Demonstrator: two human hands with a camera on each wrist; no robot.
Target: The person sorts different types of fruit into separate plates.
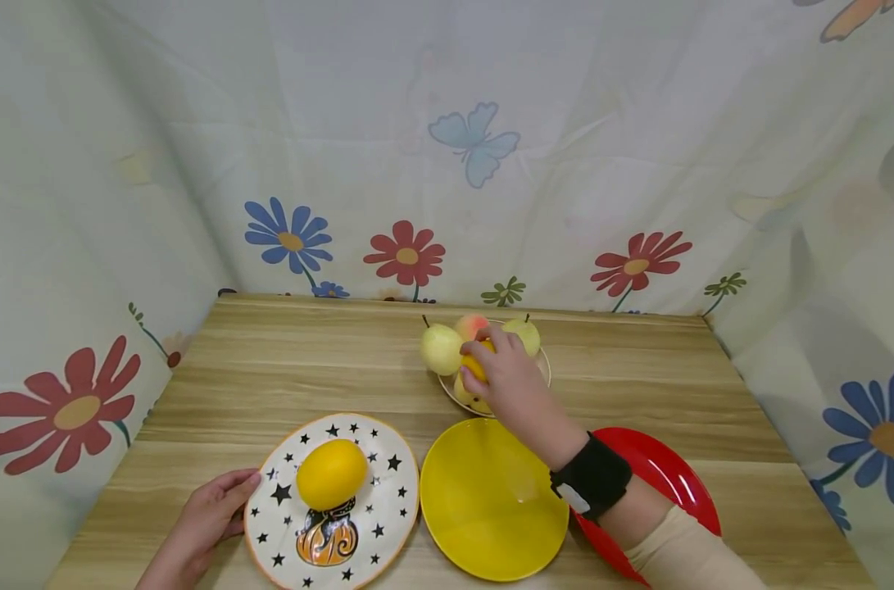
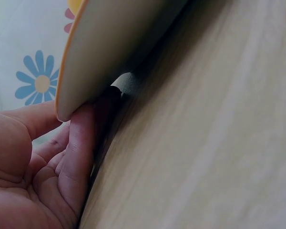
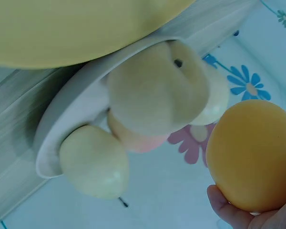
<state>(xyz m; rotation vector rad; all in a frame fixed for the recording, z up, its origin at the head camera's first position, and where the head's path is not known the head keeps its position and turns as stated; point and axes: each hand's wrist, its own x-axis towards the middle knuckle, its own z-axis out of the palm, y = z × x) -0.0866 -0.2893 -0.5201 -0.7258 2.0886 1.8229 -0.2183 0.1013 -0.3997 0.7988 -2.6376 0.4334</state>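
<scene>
My left hand [image 1: 209, 518] pinches the left rim of a white plate [image 1: 270, 524] with black stars and a pumpkin picture. The thumb lies at the rim and the fingers [image 2: 81, 143] reach underneath. A smooth yellow oval fruit [image 1: 332, 475] lies on this plate. Over the fruit bowl [image 1: 548, 373], my right hand [image 1: 509, 373] grips an orange-yellow fruit [image 3: 252, 155] whose exact kind I cannot tell. In the right wrist view, that fruit is apart from the bowl's other fruit. Pale yellow pears [image 1: 441, 350] and a pinkish peach [image 1: 472, 325] sit in the bowl.
A yellow plate [image 1: 483, 508] stands right of the starred plate, in front of the bowl. Farther right, a red plate [image 1: 668, 467] is partly covered by my right forearm. A flowered cloth [image 1: 343, 147] hangs behind and beside the wooden table [image 1: 306, 352].
</scene>
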